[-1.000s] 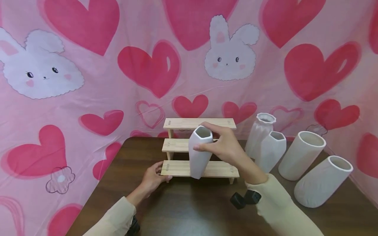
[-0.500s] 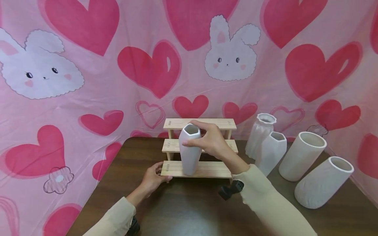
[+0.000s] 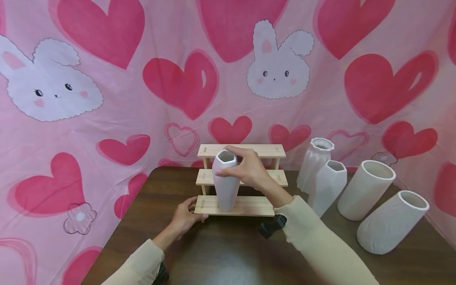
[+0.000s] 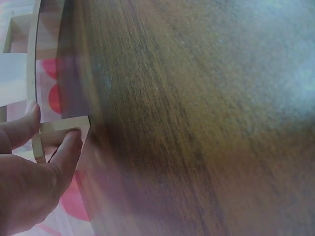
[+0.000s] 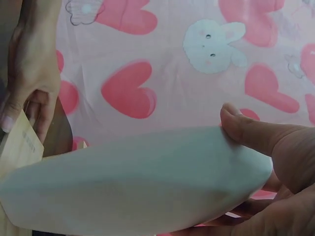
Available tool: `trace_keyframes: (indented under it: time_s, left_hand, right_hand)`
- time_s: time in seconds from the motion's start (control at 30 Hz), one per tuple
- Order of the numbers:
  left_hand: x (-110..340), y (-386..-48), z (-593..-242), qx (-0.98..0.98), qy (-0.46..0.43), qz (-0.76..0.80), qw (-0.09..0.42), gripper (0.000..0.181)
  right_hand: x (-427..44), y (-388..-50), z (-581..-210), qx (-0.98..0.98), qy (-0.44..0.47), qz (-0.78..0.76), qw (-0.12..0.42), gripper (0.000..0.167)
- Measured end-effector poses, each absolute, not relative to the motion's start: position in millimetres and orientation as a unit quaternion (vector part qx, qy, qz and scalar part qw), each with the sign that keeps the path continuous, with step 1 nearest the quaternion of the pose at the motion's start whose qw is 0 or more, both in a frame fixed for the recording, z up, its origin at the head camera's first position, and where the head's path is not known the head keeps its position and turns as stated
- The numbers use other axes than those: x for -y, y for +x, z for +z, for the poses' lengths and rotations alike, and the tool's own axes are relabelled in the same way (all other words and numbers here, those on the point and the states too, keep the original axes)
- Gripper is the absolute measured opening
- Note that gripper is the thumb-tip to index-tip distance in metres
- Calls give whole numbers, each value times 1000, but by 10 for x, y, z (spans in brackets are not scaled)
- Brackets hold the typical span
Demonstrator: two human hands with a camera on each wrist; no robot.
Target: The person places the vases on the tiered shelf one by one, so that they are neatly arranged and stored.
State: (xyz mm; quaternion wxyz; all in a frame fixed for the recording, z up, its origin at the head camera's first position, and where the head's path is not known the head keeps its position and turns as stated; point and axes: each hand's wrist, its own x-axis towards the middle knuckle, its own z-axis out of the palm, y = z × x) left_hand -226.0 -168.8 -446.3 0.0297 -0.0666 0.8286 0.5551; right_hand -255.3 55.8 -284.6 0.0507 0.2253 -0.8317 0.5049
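Observation:
A white faceted vase (image 3: pixel 227 190) stands upright on the lowest step of a three-tier wooden stand (image 3: pixel 249 206), left of the step's middle. My right hand (image 3: pixel 247 168) grips it near the rim, thumb in front and fingers behind. In the right wrist view the vase (image 5: pixel 133 182) fills the lower part, its base at the wooden board. My left hand (image 3: pixel 185 217) holds the left end of the lowest step. The left wrist view shows that hand (image 4: pixel 34 182) with its thumb on the board's edge and fingers against the stand's leg (image 4: pixel 64 124).
To the right on the brown table (image 3: pixel 221 257) stand a fluted vase (image 3: pixel 313 166), another faceted vase (image 3: pixel 327 186), a cylindrical vase (image 3: pixel 365 190) and a rounded vase (image 3: pixel 392 223), all white. A pink heart-and-rabbit cloth (image 3: pixel 228 99) hangs close behind the stand.
My right hand has carried the faceted vase leftward, from in front of the lowest step's middle onto its left part. My left hand has stayed on the step's left end.

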Motion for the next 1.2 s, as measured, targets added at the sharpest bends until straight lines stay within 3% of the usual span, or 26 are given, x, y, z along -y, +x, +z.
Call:
trace_keyframes:
  time_s: [0.63,0.8,1.2]
  left_hand:
    - [1675,-2291,-4501,-825,-52,562,19,73]
    - [1660,-2286,-4517,-824,-42,565,11,73]
    - [1681,-2259,-4530,-822,-51,567,5,73]
  right_hand:
    - [-595,-2557,-2915,852,231,468,45,83]
    - [-845,-2457,-2909,847,220,481,44,86]
    - [-1695,-2193,-3041,864,198,450,109,77]
